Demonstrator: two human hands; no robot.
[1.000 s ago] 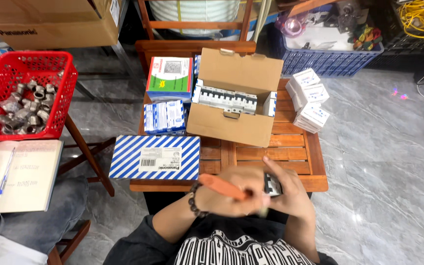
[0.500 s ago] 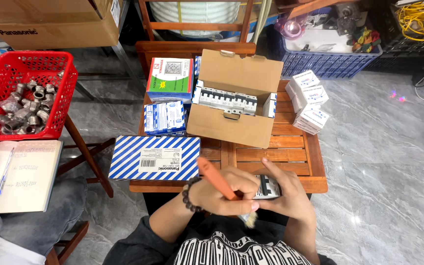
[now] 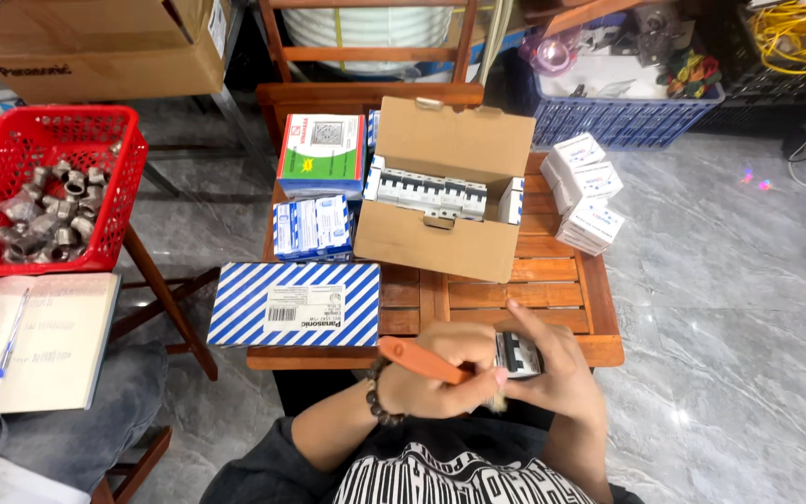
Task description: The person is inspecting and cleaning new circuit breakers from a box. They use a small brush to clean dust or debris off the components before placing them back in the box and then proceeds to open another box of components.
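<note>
My left hand (image 3: 431, 385) grips an orange-handled tool (image 3: 417, 360), its handle pointing up and left and its tip at a small white and black electrical breaker (image 3: 518, 355). My right hand (image 3: 552, 369) holds that breaker over the near edge of the wooden slatted table (image 3: 562, 280). A beaded bracelet sits on my left wrist. An open cardboard box (image 3: 440, 201) with a row of similar breakers stands in the middle of the table.
A blue-and-white striped box (image 3: 293, 303), a smaller blue box (image 3: 312, 227) and a green-red box (image 3: 321, 154) lie on the table's left; small white boxes (image 3: 585, 191) are stacked at its right. A red basket of metal fittings (image 3: 44, 191) and an open notebook (image 3: 30, 341) are at left.
The orange tool's handle has swung from nearly level to pointing up and left, and both hands shifted slightly with the breaker at the table's near edge.
</note>
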